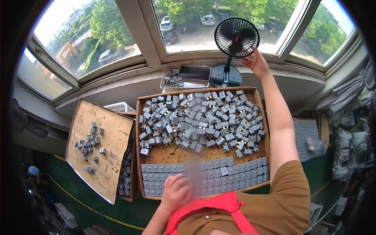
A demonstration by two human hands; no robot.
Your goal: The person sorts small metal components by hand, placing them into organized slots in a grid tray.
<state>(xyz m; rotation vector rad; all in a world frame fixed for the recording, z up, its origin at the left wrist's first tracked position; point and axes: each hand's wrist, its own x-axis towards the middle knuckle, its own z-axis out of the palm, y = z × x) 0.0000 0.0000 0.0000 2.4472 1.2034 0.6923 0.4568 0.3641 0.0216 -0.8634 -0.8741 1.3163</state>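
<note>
My right hand [258, 65] reaches out at the far right with fingers apart, fingertips at the lower rim of a black desk fan [237, 37]; whether they touch its guard I cannot tell. My left hand [177, 193] is at the near edge of a wooden tray [156, 156], fingers loosely bent over the rows, with nothing visible in them. Small grey plastic connector-like blocks [188, 127], some with metal pins, lie heaped across the tray's far part. Along its near side similar grey blocks [223, 172] stand in tight, even rows. A hazy smear covers part of the middle.
To the left, a tilted wooden board [109, 152] bears several loose grey blocks, with more in a box under it. Behind the tray, a clear container [164, 83] holds blocks and a dark flat phone-like object [194, 73]. More blocks in rows [303, 137] are at right. Windows line the back.
</note>
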